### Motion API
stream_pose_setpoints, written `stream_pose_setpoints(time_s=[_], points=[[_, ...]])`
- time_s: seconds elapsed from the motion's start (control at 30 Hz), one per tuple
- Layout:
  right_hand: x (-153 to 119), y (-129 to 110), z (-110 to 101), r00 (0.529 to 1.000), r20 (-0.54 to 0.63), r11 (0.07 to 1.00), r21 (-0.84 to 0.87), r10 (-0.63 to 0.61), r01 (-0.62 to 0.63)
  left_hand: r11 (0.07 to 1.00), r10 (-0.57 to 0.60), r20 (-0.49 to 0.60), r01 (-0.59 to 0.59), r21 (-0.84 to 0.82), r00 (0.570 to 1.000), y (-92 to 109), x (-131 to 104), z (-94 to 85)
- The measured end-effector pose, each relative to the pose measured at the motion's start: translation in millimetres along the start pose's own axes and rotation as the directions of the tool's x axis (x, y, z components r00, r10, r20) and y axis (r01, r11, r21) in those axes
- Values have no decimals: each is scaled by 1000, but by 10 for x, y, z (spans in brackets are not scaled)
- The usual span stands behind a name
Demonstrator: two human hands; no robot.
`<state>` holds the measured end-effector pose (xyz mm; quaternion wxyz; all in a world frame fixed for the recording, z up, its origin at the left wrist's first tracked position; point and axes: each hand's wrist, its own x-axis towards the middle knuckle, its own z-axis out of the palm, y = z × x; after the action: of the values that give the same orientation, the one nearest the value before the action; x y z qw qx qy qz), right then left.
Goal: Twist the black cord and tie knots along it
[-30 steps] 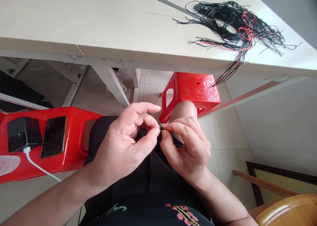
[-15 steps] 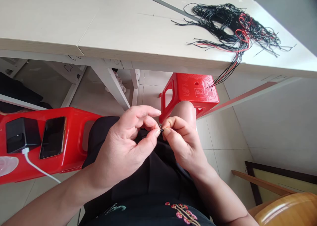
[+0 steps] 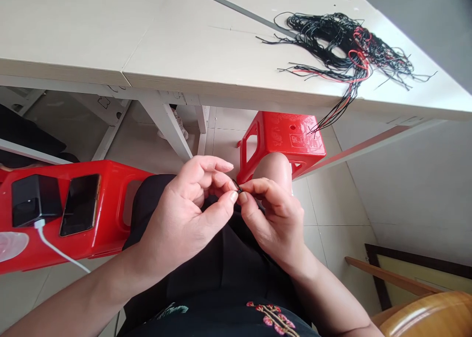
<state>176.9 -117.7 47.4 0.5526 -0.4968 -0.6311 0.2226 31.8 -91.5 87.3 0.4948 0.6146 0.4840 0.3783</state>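
Above my lap, a thin black cord with a small knot-like bunch shows between my fingertips; most of it is hidden. My left hand pinches it from the left with thumb and forefinger or middle finger, another finger raised over it. From the right, my right hand holds the same bunch between thumb and index finger, its other fingers curled. On the table lies a tangled bundle of black cords with some red strands, and several ends hang over the front edge.
The pale table spans the top, with a flat grey strip on it. A red stool stands beneath. At left, another red stool bears a phone and a black box with a white cable. A wooden chair is lower right.
My right hand's index finger and thumb have shifted their grip and opened slightly around the cord. The left hand has barely moved. The view has tilted a little.
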Motion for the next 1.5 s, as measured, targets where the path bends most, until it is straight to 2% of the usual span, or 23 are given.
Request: stream_pose_setpoints(time_s=[0.2,0.37,0.5,0.63,0.73,0.8,0.87,0.9,0.93,1.0,1.07,1.13,1.23,1.3,1.33,1.4,1.5], points=[[26,21,29,979,-22,966,-169,-204,197,999,-18,24,19,-44,1000,-36,-5,-12],[37,-3,12,980,21,964,-176,-199,200,996,-19,21,21,-89,1000,-54,27,-6],[34,-7,17,982,11,968,-166,-187,186,990,-49,22,52,-135,999,-48,28,-8],[6,43,49,951,-15,927,-228,-309,298,986,-76,2,75,-146,997,-35,28,-14],[5,49,56,928,-23,887,-304,-373,349,993,-48,-5,47,-109,999,-28,28,-13],[16,20,45,957,-35,923,-277,-287,267,998,9,-18,-10,-58,1000,-32,17,-6],[30,-19,28,995,-15,987,-133,-95,92,997,73,-51,-73,-2,996,-43,-5,5],[36,-36,20,999,19,999,-28,27,-27,995,98,-70,-97,22,993,-49,-19,11],[41,-50,13,986,72,984,86,150,-156,993,117,-85,-114,37,990,-56,-34,16],[46,-62,4,918,196,871,297,346,-392,990,137,-97,-132,51,986,-66,-62,19],[43,-59,0,852,285,735,431,440,-524,990,140,-86,-136,48,986,-75,-80,13],[29,-50,-1,843,310,692,481,440,-538,991,129,-70,-127,36,989,-82,-83,0],[-6,-34,-5,923,182,814,435,339,-385,994,107,-60,-107,11,992,-90,-71,-23],[-25,-25,-13,960,101,868,409,262,-280,993,113,-57,-112,30,992,-94,-62,-35],[-29,-21,-18,967,99,873,417,234,-253,991,128,-53,-125,55,990,-97,-61,-40],[-29,-13,-31,967,168,869,427,194,-249,977,175,-32,-170,126,984,-105,-65,-50],[-14,-8,-51,968,196,929,303,156,-211,938,267,-17,-256,233,963,-127,-80,-68]])
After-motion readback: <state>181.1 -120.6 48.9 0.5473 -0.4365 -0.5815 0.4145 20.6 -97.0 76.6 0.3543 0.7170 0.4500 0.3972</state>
